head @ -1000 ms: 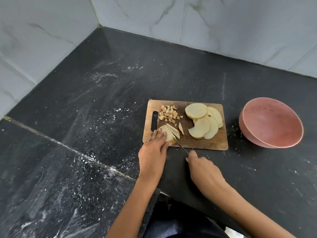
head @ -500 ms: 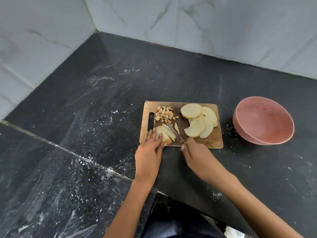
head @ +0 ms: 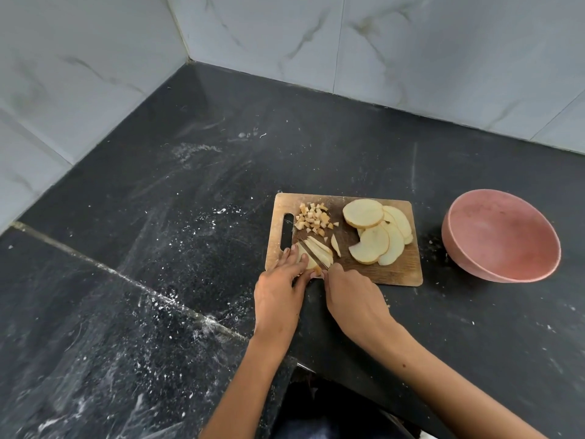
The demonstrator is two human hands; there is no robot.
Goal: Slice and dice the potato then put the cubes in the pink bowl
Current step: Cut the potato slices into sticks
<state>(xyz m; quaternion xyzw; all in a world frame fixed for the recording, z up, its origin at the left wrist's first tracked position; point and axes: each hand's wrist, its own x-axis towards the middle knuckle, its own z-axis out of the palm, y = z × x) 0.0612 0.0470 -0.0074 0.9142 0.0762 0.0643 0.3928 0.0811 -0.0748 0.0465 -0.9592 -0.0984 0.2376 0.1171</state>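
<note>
Potato slice is pinned on the cutting board by the left hand, fingers flat; knife is gripped by the right hand, blade across it; pink bowl sits just right of the board on the tabletop

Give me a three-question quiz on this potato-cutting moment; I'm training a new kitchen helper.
1. True or false: the pink bowl already holds potato cubes.
2. Which hand grips the knife? A. left B. right C. neither
3. Fill in: the pile of potato cubes lies on the cutting board next to its ______ slot.

Key:
1. False; it shows no cubes.
2. B; the right hand grips it, while the left hand steadies the slice being cut into strips.
3. Handle.
</note>
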